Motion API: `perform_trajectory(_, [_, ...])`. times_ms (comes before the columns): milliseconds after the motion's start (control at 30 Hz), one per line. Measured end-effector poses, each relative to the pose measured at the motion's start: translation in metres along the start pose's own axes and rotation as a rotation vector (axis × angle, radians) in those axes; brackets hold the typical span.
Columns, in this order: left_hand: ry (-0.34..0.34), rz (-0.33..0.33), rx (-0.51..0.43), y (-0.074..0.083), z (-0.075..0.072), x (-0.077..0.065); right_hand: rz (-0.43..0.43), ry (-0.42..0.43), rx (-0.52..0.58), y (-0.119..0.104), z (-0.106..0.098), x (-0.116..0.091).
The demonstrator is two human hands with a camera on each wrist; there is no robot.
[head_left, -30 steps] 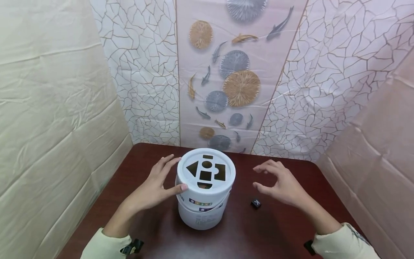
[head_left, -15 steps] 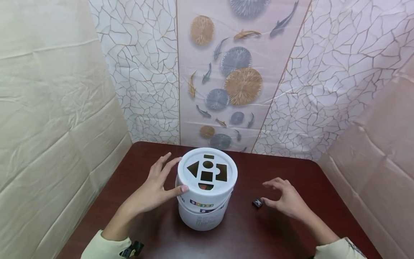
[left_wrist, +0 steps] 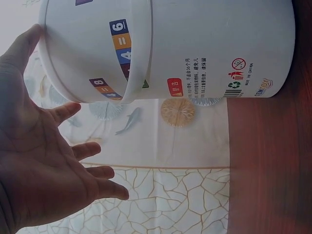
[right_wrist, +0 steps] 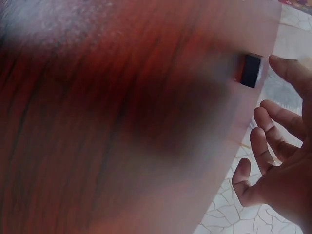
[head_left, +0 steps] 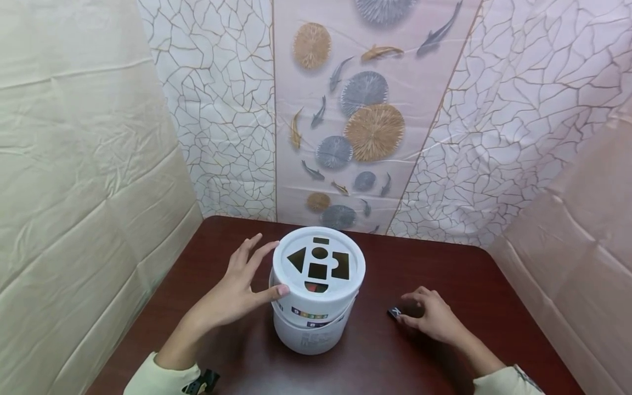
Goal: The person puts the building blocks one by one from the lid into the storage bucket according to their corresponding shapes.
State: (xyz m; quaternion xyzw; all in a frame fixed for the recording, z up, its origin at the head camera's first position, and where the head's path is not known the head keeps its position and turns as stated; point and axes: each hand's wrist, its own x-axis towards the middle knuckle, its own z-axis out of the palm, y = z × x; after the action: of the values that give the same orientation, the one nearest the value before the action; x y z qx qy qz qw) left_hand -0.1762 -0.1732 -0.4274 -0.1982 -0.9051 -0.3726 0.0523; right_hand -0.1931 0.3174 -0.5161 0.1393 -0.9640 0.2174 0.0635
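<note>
A white bucket (head_left: 312, 323) stands upright on the table. Its lid (head_left: 353, 244) has cut-outs: a triangle, a circle, a square and several other shapes. My left hand (head_left: 234, 285) is spread at the bucket's left side, thumb and index fingertip at the lid's rim. The left wrist view shows its palm (left_wrist: 44, 165) and the printed bucket wall (left_wrist: 209, 44). To the right, a small black block (head_left: 394, 313) marked with a white K lies on the table. My right hand (head_left: 434, 318) hovers low beside it, thumb tip right at the block (right_wrist: 251, 70), fingers bent and apart from it.
The dark red-brown table (head_left: 375, 362) carries the bucket and block. Patterned cloth (head_left: 345, 181) hangs behind it, with beige cloth walls (head_left: 99, 219) at both sides. A white handle (left_wrist: 142, 48) hangs across the bucket. Something reddish shows through the front cut-out.
My right hand has come down from above the table to the block's right side. My left hand stays at the bucket's rim. The view has shifted slightly.
</note>
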Motion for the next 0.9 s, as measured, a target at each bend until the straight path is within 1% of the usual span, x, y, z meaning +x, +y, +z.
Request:
perform_trajectory(167, [0.006, 0.006, -0.006, 0.001, -0.001, 0.001, 0.016, 0.001, -0.005, -0.002, 0.005, 0.001])
perform_trajectory(300, [0.003, 0.003, -0.007, 0.001, -0.001, 0.001, 0.008, 0.0, -0.004, -0.005, 0.007, 0.002])
perform_trajectory(533, [-0.002, 0.0, -0.011, 0.001, 0.0, 0.0, 0.005, -0.023, -0.042, -0.006, 0.013, 0.005])
perform_trajectory(667, [-0.002, -0.001, -0.007, 0.0, 0.001, 0.0, 0.004, -0.027, -0.042, -0.006, 0.012, 0.005])
perform_trajectory(800, [0.0, 0.0, -0.006, -0.001, 0.001, -0.001, -0.011, 0.019, -0.027, -0.01, 0.006, 0.004])
perform_trajectory(900, [0.002, 0.0, -0.01, -0.001, 0.001, 0.0, -0.045, 0.066, -0.014, -0.015, -0.003, 0.004])
